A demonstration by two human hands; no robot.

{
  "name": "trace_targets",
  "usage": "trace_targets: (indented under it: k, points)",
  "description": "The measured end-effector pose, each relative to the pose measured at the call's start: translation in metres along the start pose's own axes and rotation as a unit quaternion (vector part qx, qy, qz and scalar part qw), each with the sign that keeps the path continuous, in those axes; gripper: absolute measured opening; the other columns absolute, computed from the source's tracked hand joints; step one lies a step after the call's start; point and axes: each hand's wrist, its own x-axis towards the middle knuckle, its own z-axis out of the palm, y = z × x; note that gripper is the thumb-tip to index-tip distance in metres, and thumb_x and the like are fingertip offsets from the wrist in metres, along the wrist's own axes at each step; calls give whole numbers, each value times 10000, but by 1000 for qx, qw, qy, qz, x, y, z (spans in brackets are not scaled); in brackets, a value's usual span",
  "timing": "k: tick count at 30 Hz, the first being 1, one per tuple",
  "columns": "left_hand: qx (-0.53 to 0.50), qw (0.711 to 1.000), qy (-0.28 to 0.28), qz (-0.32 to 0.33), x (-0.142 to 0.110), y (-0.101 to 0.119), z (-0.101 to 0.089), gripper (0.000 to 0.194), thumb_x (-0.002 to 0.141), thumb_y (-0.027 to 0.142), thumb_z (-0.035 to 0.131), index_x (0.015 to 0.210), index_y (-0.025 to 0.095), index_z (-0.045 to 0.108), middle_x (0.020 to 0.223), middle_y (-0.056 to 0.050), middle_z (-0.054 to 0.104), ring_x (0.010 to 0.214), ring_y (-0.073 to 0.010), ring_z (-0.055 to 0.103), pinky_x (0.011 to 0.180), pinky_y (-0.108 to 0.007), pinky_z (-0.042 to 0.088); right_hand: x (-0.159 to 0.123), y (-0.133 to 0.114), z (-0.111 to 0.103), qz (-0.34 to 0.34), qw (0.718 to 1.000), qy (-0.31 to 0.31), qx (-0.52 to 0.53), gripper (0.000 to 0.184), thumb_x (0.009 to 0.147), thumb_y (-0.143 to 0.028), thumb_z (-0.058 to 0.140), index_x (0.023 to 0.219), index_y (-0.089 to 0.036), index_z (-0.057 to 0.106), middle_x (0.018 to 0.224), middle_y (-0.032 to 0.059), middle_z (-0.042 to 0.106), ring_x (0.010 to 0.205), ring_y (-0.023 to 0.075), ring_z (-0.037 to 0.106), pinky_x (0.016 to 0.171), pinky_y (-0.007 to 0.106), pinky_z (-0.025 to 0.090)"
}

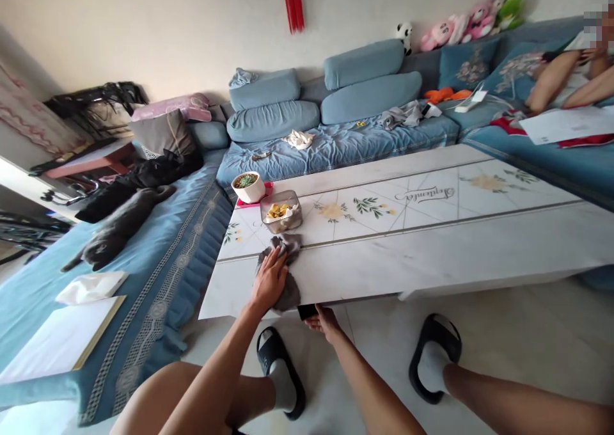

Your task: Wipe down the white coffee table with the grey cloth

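At the near end of a long white marble-patterned tabletop (432, 243), a crumpled grey cloth (289, 297) is pressed against the surface by the left hand (269, 280). Its fingers are laid flat and slightly spread over the cloth rather than pinching it, and the cloth is bunched around the palm. The right hand (325, 324) is held at the table's front edge, its fingers lightly curled just beside a small black object (306, 311), perhaps a phone; whether that object is gripped cannot be told. Just beyond the cloth, a clear glass dish (281, 212) holding yellow pieces is set beside a white pot (248, 187) of green plant, which stands on a pink mat (267, 187). Wiping of the tabletop is judged to be the step in hand, with the near end being worked. The next stroke is judged to call for the cloth to be steered around the dish, or for the dish to be lifted aside.
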Motion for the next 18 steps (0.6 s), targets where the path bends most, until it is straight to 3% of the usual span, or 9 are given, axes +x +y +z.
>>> trace_targets:
  k: [3,6,9,12,15,18]
  points:
    - [-7,1000,-8,14,-18,-27,-15,568,1172,407,438,1683,254,634,1875,-66,442,1753,-307,413,1473,-600,327,-8,10,-7,-13,1000,6,-2,689,937,-933,712,840,-277,527,769,77,672,1001,375,839,789,389,667]
    - [3,998,37,-56,-8,-42,-24,548,1140,371,472,1628,247,690,1853,-86,480,1722,-350,466,1441,-634,386,-14,21,-13,-20,1000,2,14,742,855,-1003,716,821,-286,528,770,71,647,986,385,833,841,433,680]
    - [14,992,68,-104,6,-23,-10,540,1105,295,504,1598,236,715,1844,-100,491,1723,-373,461,1440,-657,381,-13,25,-12,-17,998,-32,44,780,855,-1064,627,823,-290,534,804,76,663,1013,377,825,895,465,688]
    - [-6,999,26,-31,2,0,3,550,1128,307,493,1644,249,675,1867,-68,454,1748,-331,423,1473,-620,332,-6,21,-7,-14,993,-92,68,774,940,-1046,499,890,-280,602,955,116,746,1125,382,809,870,458,687]
    - [-25,999,-11,19,-7,-4,-5,559,1155,349,465,1673,239,645,1868,-65,452,1754,-302,413,1483,-592,317,4,20,-4,-10,989,-130,73,758,979,-1001,500,955,-261,663,1004,136,761,1121,392,804,785,432,681]
    - [-7,998,28,-54,-3,-20,-19,548,1132,320,478,1623,201,690,1842,-112,490,1721,-338,467,1460,-615,361,11,30,-7,-22,988,-131,79,693,921,-949,695,965,-258,665,1012,109,748,1044,361,802,828,436,692]
